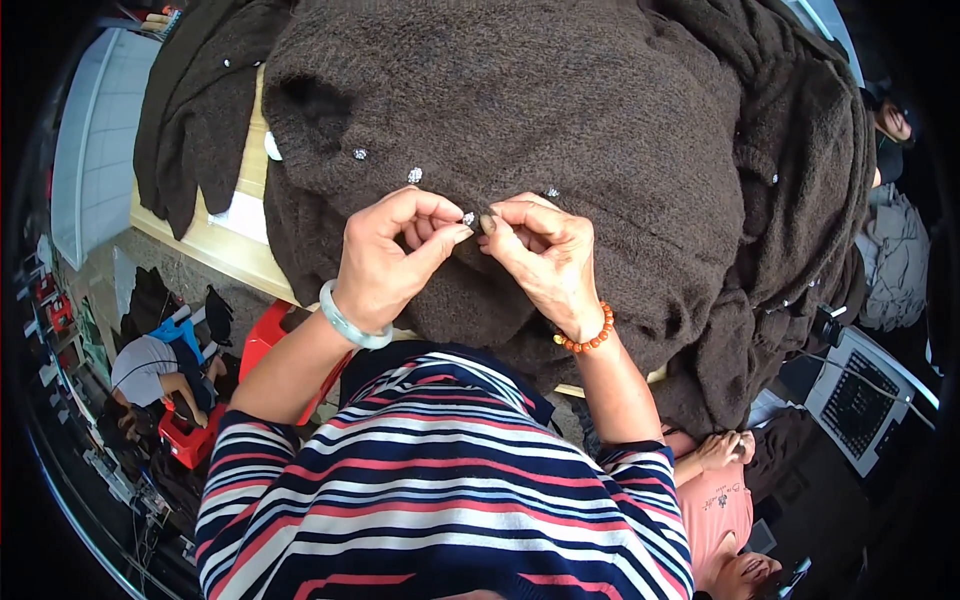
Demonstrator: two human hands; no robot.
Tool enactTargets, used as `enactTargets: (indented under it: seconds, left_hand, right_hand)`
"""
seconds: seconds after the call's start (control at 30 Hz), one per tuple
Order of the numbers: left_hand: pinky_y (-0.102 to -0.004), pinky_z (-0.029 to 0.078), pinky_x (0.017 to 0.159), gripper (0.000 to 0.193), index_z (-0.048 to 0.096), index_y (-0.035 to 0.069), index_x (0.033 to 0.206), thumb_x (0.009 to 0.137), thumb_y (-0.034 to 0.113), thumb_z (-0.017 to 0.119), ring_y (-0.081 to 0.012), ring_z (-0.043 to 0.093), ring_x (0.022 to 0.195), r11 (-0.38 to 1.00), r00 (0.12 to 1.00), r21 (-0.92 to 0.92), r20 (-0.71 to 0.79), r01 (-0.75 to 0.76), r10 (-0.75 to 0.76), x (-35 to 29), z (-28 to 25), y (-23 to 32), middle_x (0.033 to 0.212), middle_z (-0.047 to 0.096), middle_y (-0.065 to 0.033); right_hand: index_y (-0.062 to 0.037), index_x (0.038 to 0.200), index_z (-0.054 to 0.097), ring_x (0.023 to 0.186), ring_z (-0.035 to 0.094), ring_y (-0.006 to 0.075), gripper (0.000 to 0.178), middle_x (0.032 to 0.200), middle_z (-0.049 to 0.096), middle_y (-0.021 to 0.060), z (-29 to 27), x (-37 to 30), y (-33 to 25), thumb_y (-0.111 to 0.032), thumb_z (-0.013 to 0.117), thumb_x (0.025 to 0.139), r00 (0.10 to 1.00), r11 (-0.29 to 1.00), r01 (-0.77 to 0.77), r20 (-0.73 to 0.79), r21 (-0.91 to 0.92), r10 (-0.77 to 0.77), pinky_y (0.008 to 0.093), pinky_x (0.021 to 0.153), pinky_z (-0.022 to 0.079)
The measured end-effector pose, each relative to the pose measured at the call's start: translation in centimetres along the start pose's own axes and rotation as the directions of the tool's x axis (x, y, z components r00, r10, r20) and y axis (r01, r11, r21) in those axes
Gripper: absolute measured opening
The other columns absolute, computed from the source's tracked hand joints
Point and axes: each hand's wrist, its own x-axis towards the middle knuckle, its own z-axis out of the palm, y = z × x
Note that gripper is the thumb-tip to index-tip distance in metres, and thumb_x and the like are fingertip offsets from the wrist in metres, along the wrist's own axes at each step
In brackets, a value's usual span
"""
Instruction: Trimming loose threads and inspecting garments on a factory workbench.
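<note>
A dark brown knitted sweater (pixel 520 100) is spread over the table in front of me. Thumb and fingers of my left hand (pixel 390 245) pinch a small sparkly button (pixel 468 218) at the garment's near part. Close beside it, my right hand (pixel 550 250) has its thumb and fingertips pressed together; what lies between them is too small to make out. More sparkly buttons sit on the knit: one button (pixel 415 175) beyond my left hand, another button (pixel 360 154) farther left, and a third button (pixel 552 192) by my right knuckles.
More brown knitwear (pixel 800 150) is heaped at the right, and a brown sleeve (pixel 205 110) hangs over the pale wooden table (pixel 230 250). A red stool (pixel 270 340) stands lower left. One person in pink (pixel 715 500) sits close at the right; another person (pixel 150 370) bends at the left.
</note>
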Motion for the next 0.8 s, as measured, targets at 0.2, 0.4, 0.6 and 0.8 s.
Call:
enactTargets:
  seconds: [0.2, 0.4, 0.6, 0.8]
  left_hand:
    - [-0.0168, 0.046, 0.065, 0.010, 0.063, -0.002, 0.095, 0.087, -0.005, 0.067, -0.0022, 0.057, 0.074, 0.983, 0.999, -0.183, -0.010, 0.029, -0.032, 0.6, 0.5, -0.4, 0.085, 0.064, 0.0003]
    - [-0.0200, 0.048, 0.062, 0.008, 0.064, 0.001, 0.088, 0.083, -0.002, 0.069, -0.0040, 0.058, 0.070, 0.991, 0.991, -0.087, -0.094, -0.100, 0.092, -0.1, 2.4, -1.0, 0.081, 0.062, 0.0000]
    - [-0.0228, 0.047, 0.057, 0.009, 0.063, -0.001, 0.086, 0.080, -0.003, 0.070, -0.0083, 0.058, 0.064, 0.994, 0.983, 0.044, -0.148, -0.102, 0.107, -1.0, 2.6, -1.5, 0.080, 0.061, -0.0046]
    - [-0.0243, 0.049, 0.058, 0.009, 0.062, -0.001, 0.084, 0.079, 0.000, 0.070, -0.0097, 0.060, 0.065, 0.992, 0.985, 0.037, -0.114, -0.124, 0.127, -0.7, 2.6, -2.1, 0.080, 0.061, -0.0061]
  right_hand:
    - [0.0051, 0.095, 0.068, 0.079, 0.062, 0.0080, 0.009, 0.088, 0.064, 0.0053, 0.0, 0.7, -0.9, -0.002, 0.066, 0.090, 1.000, 0.996, -0.007, -0.004, -0.094, 0.006, 0.0194, 0.068, 0.050]
    - [0.0028, 0.087, 0.068, 0.065, 0.053, 0.0049, 0.014, 0.077, 0.061, 0.0019, -0.5, -0.2, -0.5, -0.010, 0.073, 0.085, 1.000, 0.988, 0.016, -0.017, -0.152, -0.019, 0.0203, 0.056, 0.043]
    - [0.0046, 0.087, 0.070, 0.068, 0.060, 0.0083, 0.015, 0.076, 0.066, 0.0056, 0.7, -0.9, -2.0, -0.010, 0.073, 0.085, 0.997, 0.941, 0.045, -0.040, -0.334, -0.062, 0.0228, 0.060, 0.047]
    - [0.0001, 0.093, 0.072, 0.067, 0.070, 0.0201, 0.014, 0.081, 0.071, 0.0142, 0.9, -1.1, -1.4, -0.009, 0.071, 0.082, 0.953, 0.845, 0.234, -0.059, -0.481, -0.298, 0.0284, 0.062, 0.054]
